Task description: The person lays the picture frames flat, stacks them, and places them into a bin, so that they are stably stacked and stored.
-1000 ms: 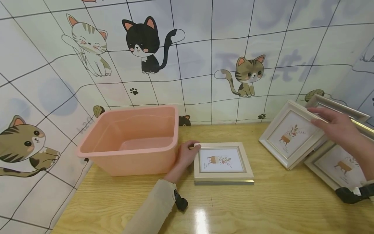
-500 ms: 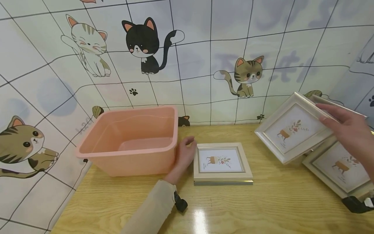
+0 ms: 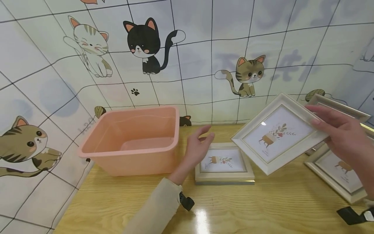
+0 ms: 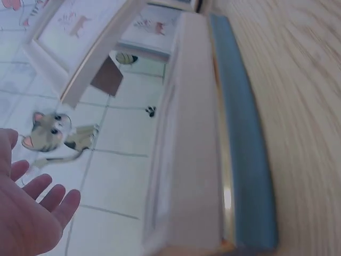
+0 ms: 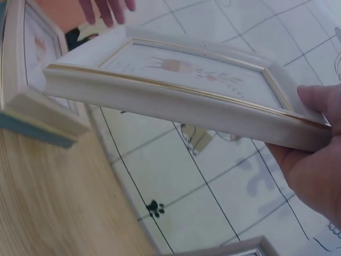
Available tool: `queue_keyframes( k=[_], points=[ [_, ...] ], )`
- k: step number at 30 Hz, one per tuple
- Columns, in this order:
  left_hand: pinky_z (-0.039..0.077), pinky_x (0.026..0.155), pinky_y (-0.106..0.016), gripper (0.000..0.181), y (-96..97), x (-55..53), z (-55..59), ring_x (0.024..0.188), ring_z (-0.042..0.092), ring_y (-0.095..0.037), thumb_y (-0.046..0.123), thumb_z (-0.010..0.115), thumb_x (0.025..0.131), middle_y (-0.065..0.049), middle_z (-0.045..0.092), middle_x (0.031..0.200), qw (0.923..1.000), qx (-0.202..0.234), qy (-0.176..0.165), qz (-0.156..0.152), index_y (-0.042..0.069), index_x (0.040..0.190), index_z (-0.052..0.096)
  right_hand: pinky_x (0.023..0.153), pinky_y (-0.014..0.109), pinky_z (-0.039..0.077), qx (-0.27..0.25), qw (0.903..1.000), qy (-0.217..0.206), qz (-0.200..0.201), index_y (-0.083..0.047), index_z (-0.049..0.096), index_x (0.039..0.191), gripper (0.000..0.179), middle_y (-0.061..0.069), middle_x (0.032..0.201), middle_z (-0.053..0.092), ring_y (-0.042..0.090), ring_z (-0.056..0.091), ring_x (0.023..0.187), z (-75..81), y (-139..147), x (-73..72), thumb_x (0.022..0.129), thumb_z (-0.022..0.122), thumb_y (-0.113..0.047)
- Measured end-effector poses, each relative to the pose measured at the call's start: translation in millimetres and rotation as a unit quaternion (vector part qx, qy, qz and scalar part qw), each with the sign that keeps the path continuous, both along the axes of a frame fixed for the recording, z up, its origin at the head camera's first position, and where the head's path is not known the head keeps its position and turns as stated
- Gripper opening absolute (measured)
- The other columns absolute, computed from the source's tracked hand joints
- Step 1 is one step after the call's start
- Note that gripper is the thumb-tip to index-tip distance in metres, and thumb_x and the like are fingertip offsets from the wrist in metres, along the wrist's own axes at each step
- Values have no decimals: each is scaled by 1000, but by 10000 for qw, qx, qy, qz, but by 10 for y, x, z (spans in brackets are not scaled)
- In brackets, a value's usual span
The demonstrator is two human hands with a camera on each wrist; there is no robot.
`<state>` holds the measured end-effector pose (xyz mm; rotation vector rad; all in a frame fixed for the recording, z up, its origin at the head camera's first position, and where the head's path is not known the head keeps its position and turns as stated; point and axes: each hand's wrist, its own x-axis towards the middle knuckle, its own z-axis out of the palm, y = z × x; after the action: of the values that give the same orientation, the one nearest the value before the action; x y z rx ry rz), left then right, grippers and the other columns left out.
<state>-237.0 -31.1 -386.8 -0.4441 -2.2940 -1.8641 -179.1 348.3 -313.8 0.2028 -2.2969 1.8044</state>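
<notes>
My right hand point(image 3: 340, 130) grips a cream picture frame point(image 3: 277, 135) by its right corner, thumb on the front and fingers behind. The frame is tilted and held above the table, its print a brown planter with leaves. In the right wrist view the held picture frame point(image 5: 176, 88) shows its gold-lined edge. My left hand point(image 3: 198, 144) is raised beside the stacked picture frames point(image 3: 225, 177), fingers relaxed and holding nothing. The left wrist view has the left hand point(image 4: 32, 213) apart from the stack point(image 4: 194, 149), a cream frame over a blue-grey one.
A pink plastic tub point(image 3: 128, 162) stands at the left on the wooden table point(image 3: 233, 208). More picture frames point(image 3: 336, 172) lean and lie at the right behind my right hand. A cat-patterned wall point(image 3: 198, 65) closes the back.
My right hand has lifted the cream picture frame off the group at the right and carried it left towards the stack. My left hand has let go of the stack and risen.
</notes>
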Motion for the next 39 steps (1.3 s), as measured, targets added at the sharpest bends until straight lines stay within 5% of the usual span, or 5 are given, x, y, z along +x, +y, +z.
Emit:
queue_keyframes(
  k=[9,16,23,31,39],
  points=[
    [51,98,-28,40,146,146,249,127,59,-21,15,63,103,-4,62,140,9937,318,351,-1014,10,143,60,79,21,57,-792,9897,27,1188,-8,51,151,47,-1,131,61,11,68,102,-115,-286,27,105,50,4],
    [51,100,-31,44,186,218,374,131,56,-23,7,56,106,-15,55,148,9762,592,780,-1935,5,149,50,80,27,59,-977,9755,54,1969,-8,55,148,48,0,131,64,16,71,102,-202,-495,21,105,45,10],
    [60,81,-35,52,187,319,463,127,58,-22,9,49,109,-9,40,160,9615,568,330,-2670,13,159,37,82,30,59,-1077,9594,11,2608,-10,53,150,51,1,133,66,18,70,105,-265,-616,44,105,40,12],
    [62,71,-45,72,163,334,426,100,68,-14,6,55,104,-20,54,139,9387,519,-91,-3408,31,164,25,83,32,59,-1047,9532,135,2834,-8,50,152,52,3,135,64,20,70,106,-290,-626,82,106,36,12],
    [61,68,-48,76,150,331,396,99,69,-15,7,53,104,-22,50,145,9291,499,-197,-3660,35,165,17,86,30,58,-1255,9480,57,2924,-9,50,152,52,2,136,63,18,69,109,-301,-607,91,107,34,11]
  ],
)
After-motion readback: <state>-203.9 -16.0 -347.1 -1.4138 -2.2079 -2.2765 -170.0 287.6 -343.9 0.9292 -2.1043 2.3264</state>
